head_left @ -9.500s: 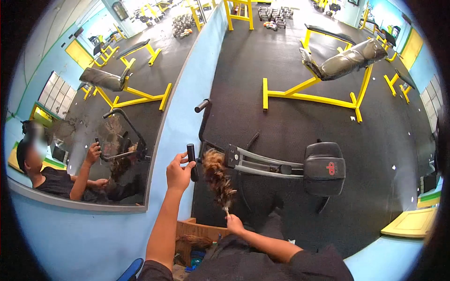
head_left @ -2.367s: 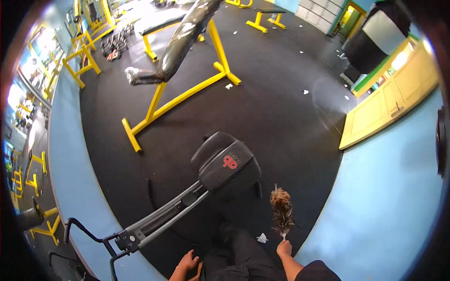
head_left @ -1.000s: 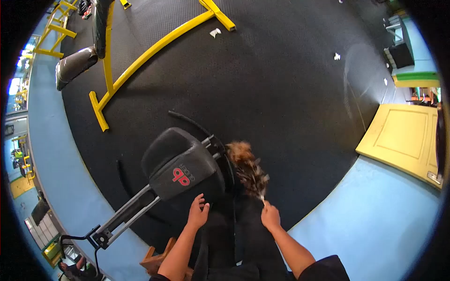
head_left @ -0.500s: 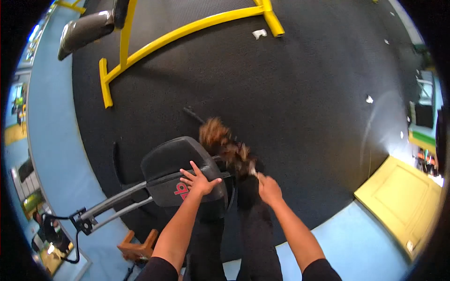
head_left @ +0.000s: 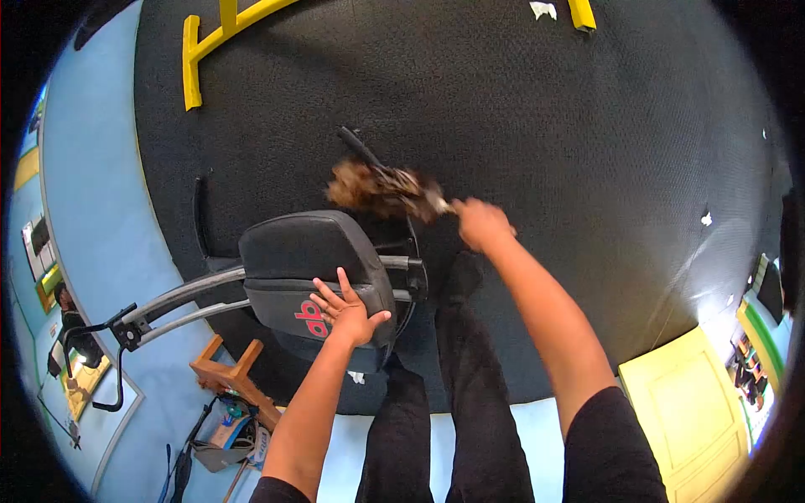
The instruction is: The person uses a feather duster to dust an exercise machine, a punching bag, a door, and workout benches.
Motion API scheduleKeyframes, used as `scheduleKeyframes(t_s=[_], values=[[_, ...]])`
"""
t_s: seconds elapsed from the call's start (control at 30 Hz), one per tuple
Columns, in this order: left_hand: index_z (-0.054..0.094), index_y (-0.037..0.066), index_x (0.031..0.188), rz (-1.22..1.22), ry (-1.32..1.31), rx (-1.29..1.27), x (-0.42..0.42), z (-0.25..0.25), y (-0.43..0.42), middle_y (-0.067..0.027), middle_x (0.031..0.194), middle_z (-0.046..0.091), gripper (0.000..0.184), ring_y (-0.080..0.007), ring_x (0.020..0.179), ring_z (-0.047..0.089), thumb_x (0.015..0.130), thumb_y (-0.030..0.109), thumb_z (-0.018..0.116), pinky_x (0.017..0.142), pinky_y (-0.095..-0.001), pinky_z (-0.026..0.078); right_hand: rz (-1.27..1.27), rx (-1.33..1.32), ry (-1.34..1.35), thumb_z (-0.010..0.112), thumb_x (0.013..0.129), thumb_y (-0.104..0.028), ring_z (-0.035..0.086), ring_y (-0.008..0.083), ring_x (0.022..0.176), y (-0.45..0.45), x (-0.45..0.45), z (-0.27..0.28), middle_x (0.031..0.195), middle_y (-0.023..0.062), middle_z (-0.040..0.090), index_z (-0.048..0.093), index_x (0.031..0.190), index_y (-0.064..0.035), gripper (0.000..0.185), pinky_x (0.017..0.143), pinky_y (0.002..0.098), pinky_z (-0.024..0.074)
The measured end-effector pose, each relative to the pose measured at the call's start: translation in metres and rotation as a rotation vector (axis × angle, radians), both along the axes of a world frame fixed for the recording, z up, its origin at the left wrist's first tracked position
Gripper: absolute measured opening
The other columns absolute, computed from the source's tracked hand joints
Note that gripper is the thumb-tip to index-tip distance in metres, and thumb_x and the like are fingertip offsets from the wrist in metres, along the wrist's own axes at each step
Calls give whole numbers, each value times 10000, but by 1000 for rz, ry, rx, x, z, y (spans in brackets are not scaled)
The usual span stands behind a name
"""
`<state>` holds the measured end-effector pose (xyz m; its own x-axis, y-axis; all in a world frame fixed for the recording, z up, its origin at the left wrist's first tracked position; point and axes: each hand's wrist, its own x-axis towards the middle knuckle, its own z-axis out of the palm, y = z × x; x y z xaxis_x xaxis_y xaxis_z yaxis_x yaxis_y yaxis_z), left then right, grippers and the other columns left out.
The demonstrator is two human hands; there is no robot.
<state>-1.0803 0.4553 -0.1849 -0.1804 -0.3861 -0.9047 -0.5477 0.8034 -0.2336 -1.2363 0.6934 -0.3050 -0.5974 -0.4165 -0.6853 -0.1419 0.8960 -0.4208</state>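
Observation:
My left hand (head_left: 348,317) rests with fingers spread on the black padded seat (head_left: 306,247) of the exercise machine, beside its red lettering. The handle of a brown feather duster (head_left: 386,189) is in my right hand (head_left: 484,224), which is closed around it. Its feathers, blurred by motion, lie over the curved black tube (head_left: 359,146) of the machine's base, just beyond the seat. Two grey rails (head_left: 189,289) run from the seat to the black handlebars (head_left: 117,352) at the left.
A yellow bench frame (head_left: 192,80) stands at the upper left. White scraps (head_left: 543,10) lie on the black floor. At the lower left are a wooden stool (head_left: 235,373) and a bag (head_left: 222,453). A yellow door (head_left: 683,411) is at the lower right, a mirror along the left wall.
The duster and my right hand have moved forward, past the seat. My left hand came down onto the seat and stays there. The view has tilted further down.

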Motion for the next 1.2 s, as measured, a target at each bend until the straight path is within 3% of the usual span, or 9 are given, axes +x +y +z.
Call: scheduleKeyframes(t_s=[0.2, 0.3, 0.43, 0.57, 0.67, 0.73, 0.9, 1.1, 1.2], values=[[-326, 131, 1461, -11, -23, -8, 0, -1, -2, -372, 1454, -341, 1420, -641, 1350, -181, 702, 599, 779, 1127, -658, 8, -89, 109, -267, 463, 918, -151, 615, 379, 1059, 91, 70, 39, 1102, 187, 634, 572, 1260, -113, 361, 877, 495, 505], [-319, 140, 1465, -40, 53, -35, 2, -4, 4, -376, 1463, -319, 1424, -645, 1354, -156, 694, 591, 791, 1125, -666, 30, -320, -71, -114, 442, 941, -172, 612, 391, 1038, 92, 82, 32, 1082, 205, 636, 573, 1215, -92, 314, 860, 494, 498], [-292, 152, 1479, -1, 65, -35, -15, 7, 5, -383, 1474, -286, 1415, -657, 1355, -116, 692, 567, 808, 1125, -667, 81, -287, -7, -180, 431, 955, -187, 607, 405, 1033, 83, 106, 12, 1091, 214, 631, 566, 1178, -69, 286, 852, 511, 490], [-273, 188, 1492, 36, 173, -20, -15, 10, 3, -380, 1492, -254, 1369, -656, 1361, -93, 721, 530, 805, 1116, -673, 119, -318, -49, -219, 484, 929, -148, 595, 489, 894, 107, 184, 48, 925, 293, 625, 547, 1093, -22, 217, 788, 564, 477], [-110, 278, 1549, 56, 319, 83, -5, 22, -6, -289, 1552, -218, 1195, -612, 1391, -92, 775, 419, 790, 1138, -633, 169, -267, 18, -200, 489, 922, -162, 609, 474, 905, 130, 229, 74, 943, 274, 636, 550, 1079, -20, 220, 796, 552, 494], [-59, 266, 1558, 32, 439, 137, 14, 25, -19, -266, 1572, -178, 1142, -599, 1401, -78, 791, 392, 778, 1144, -624, 160, -101, 182, -332, 463, 916, -172, 638, 412, 996, 135, 236, 103, 1052, 225, 661, 581, 1116, -35, 270, 853, 508, 518], [164, 120, 1549, 52, 931, 182, 79, 23, -22, -258, 1590, 81, 823, -445, 1459, 139, 892, 215, 651, 1175, -488, 202, -56, 194, -197, 480, 899, -164, 664, 394, 952, 126, 274, 120, 1015, 222, 674, 612, 1056, -16, 253, 809, 487, 543], [204, 111, 1536, 203, 1069, 202, 209, 37, 17, -247, 1580, 114, 734, -422, 1451, 183, 922, 191, 598, 1167, -475, 238, 347, 246, -408, 484, 893, -145, 684, 389, 966, 38, 386, 140, 1063, 202, 693, 687, 1039, -24, 278, 806, 470, 565], [198, 104, 1537, 344, 944, 246, 292, 53, 30, -247, 1578, 116, 729, -423, 1445, 196, 931, 199, 592, 1154, -474, 272, -29, 176, -270, 468, 909, -150, 667, 417, 971, 25, 420, 123, 1048, 219, 681, 637, 1104, -17, 290, 831, 486, 547]])
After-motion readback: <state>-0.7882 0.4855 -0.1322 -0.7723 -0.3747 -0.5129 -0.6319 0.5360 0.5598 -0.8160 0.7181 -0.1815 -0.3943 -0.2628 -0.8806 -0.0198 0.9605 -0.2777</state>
